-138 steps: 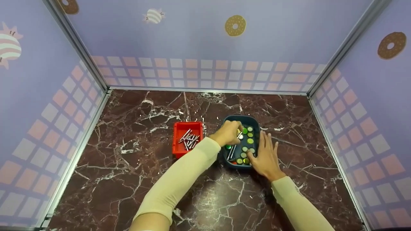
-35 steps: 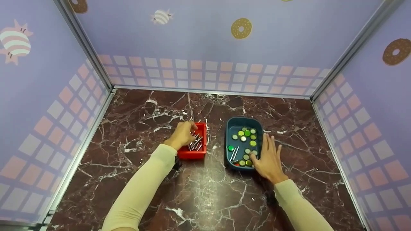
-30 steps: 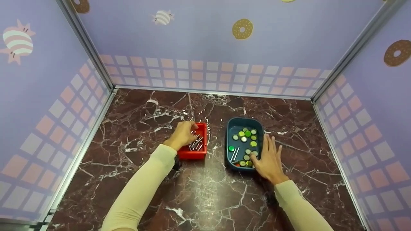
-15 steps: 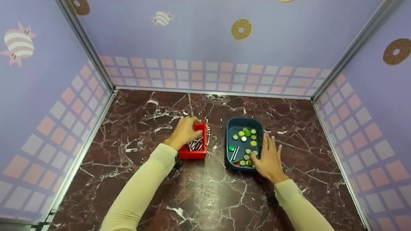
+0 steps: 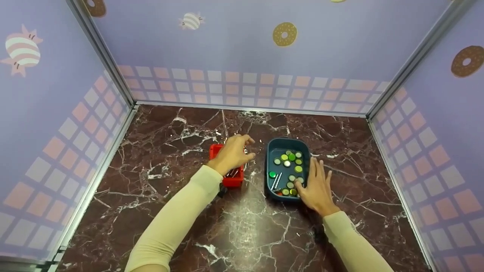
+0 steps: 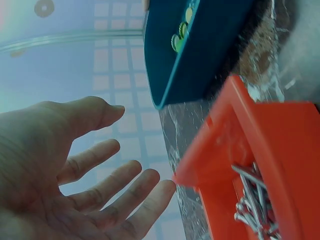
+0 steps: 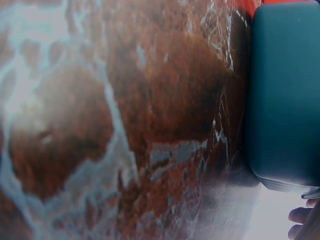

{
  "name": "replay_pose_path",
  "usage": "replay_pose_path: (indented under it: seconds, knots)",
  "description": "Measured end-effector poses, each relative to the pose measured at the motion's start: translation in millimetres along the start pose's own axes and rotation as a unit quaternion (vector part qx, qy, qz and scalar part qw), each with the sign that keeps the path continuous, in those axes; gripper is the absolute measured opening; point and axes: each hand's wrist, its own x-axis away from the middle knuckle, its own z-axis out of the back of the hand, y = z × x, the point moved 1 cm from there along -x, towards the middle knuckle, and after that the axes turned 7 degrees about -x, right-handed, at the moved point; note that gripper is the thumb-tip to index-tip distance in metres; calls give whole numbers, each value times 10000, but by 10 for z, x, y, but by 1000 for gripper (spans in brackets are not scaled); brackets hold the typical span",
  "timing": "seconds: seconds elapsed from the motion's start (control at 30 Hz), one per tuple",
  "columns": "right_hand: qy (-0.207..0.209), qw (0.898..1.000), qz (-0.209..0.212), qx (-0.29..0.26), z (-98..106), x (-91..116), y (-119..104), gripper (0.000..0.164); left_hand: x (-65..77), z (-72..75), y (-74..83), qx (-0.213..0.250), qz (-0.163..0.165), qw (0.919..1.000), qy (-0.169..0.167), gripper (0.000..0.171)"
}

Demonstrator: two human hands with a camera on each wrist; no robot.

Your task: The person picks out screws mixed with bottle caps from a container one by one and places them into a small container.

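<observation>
My left hand [image 5: 232, 153] is over the right side of the red bin [image 5: 235, 183], fingers spread and thumb apart. In the left wrist view the palm is bare and holds nothing. Slim silver bolts [image 6: 257, 200] lie in a heap in the bin, partly hidden by that hand in the head view. My right hand [image 5: 317, 190] holds the right wall of the dark blue container [image 5: 287, 142], thumb over the rim and long fingers along the outside. Inside the container are green, yellow and grey bottle caps [image 5: 298, 169] and a few silver pieces [image 5: 276, 181] at lower left.
Both containers stand on a dark red marbled table [image 5: 249, 226], with a narrow gap between them. Purple panels [image 5: 242, 41] with a checked border enclose it at the back and sides. A small orange-red thing [image 5: 279, 194] lies in the blue container's near corner.
Over these seconds my left hand went from the blue container to the red bin, dipped among the bolts, then rose and moved right with fingers opened. The right hand stays at the container's wall.
</observation>
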Motion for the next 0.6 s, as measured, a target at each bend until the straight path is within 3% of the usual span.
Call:
replay_pose_path:
  seconds: [0.6]
  knots:
    - [-115, 9999, -25, -11, -7, 10, 11, 105, -168, -337, 585, -545, -255, 9968, -526, 52]
